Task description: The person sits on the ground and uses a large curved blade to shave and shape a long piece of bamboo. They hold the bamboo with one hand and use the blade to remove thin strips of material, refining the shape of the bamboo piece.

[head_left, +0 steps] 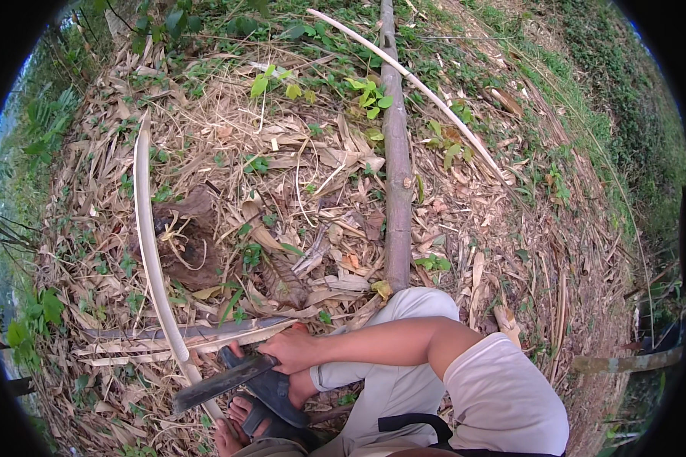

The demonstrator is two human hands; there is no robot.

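My right hand [291, 348] is closed around the handle end of a dark, broad-bladed machete [219, 383]. The blade reaches left across a long, pale bamboo strip [151, 259], close to its lower end. Whether the edge touches the strip cannot be told. At the bottom edge, my left hand [227, 437] is closed on the near end of that strip, partly cut off by the picture's rim. From there the strip curves up and away to the far left. Split bamboo pieces [229, 333] lie on the ground just beyond my right hand.
My feet in dark sandals [276, 392] are right beside the blade. A thick trunk-like pole [398, 175] runs away from my knee. Another pale strip [434, 95] lies across it. A brown stump-like lump [194, 236] sits at left among dry leaves.
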